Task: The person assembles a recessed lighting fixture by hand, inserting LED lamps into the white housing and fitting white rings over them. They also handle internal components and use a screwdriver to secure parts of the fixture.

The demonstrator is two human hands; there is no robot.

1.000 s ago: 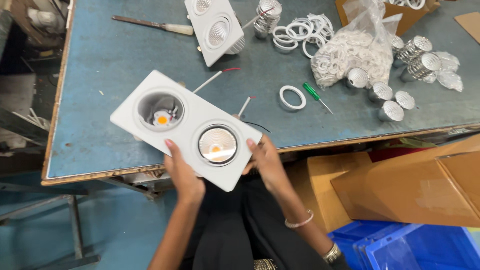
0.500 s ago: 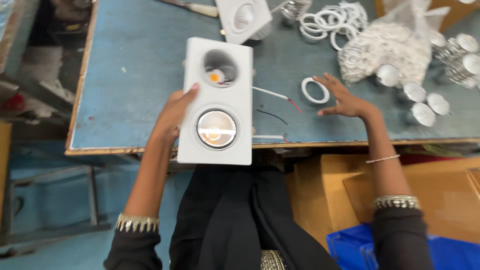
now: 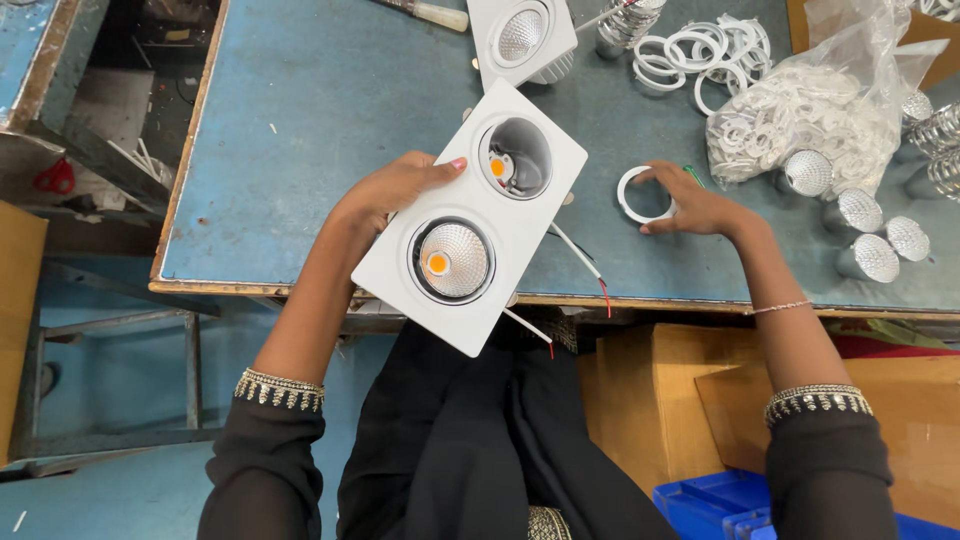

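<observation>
Light fitting: a white double lamp housing [image 3: 470, 220] is held tilted over the near edge of the table [image 3: 300, 150]; the lower socket has its ribbed reflector in, with an orange dot glowing in the middle, while the upper socket is bare and shows only the small orange chip.
Left hand: the left hand [image 3: 395, 190] grips the housing on its long side, thumb on the white face, fingers hidden beneath.
Ring: one white ring [image 3: 645, 193] lies flat on the table just right of the housing.
Right hand: the right hand [image 3: 700, 205] curls over the ring with fingertips on its rim; I cannot tell whether it is lifted yet.
Doing it well: I would say pinch the ring by its outer edge, keep it level, and steady the housing so the bare socket faces up before seating it evenly.
Wires: thin leads with red tips [image 3: 605, 290] hang off the underside; best kept out of the way.
Nearby: a bag of white rings [image 3: 800, 115], loose rings [image 3: 700, 55], silver reflector cups [image 3: 865, 250], and a second single fitting [image 3: 520, 38] further back.
</observation>
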